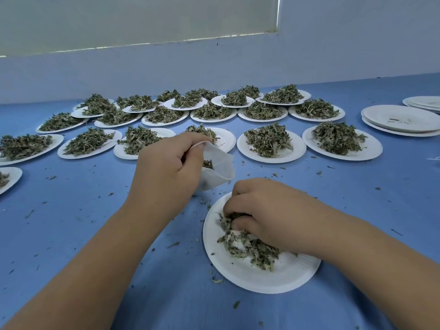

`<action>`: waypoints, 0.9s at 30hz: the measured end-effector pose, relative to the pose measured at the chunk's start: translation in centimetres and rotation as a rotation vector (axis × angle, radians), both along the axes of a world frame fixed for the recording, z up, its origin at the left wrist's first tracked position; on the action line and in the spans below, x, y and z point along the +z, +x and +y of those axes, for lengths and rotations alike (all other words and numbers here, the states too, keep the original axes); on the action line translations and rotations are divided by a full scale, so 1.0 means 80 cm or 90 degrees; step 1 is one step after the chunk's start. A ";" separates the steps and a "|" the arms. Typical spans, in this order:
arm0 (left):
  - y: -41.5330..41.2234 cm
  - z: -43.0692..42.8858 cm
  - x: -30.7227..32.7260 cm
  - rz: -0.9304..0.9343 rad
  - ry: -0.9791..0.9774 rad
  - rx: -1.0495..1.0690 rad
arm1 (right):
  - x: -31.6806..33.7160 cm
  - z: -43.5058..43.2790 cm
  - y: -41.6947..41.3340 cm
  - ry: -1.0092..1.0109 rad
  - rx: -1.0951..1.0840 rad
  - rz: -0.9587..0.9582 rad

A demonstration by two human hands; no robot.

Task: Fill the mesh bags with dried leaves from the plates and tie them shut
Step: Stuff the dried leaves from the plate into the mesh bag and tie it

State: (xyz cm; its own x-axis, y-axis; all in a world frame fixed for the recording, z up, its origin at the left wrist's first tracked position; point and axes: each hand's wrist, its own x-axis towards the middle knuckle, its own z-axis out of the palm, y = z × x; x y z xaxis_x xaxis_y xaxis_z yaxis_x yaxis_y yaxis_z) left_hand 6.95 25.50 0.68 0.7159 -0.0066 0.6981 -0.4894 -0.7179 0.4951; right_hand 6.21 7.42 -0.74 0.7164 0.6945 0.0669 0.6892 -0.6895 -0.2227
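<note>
My left hand [166,167] grips a white mesh bag [219,170] by its rim and holds its mouth open above the blue table; some dried leaves show inside. Just below and to the right, a white paper plate [257,275] lies near me with a thinned pile of dried leaves [247,246]. My right hand [264,210] is down in that pile, fingers curled around a clump of leaves.
Several paper plates heaped with dried leaves [269,141] fill the far half of the blue table [71,222] in rows. A stack of empty plates [400,120] sits at the right. Leaf crumbs are scattered over the cloth. A pale wall stands behind.
</note>
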 end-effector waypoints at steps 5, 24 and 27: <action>0.000 -0.002 0.000 -0.009 0.010 0.009 | -0.001 0.000 0.001 -0.001 0.011 -0.020; -0.009 -0.027 -0.009 -0.012 0.153 -0.004 | 0.016 -0.017 0.001 0.337 -0.149 -0.058; -0.010 -0.032 -0.011 0.011 0.173 -0.018 | 0.012 -0.013 0.000 0.293 -0.160 -0.122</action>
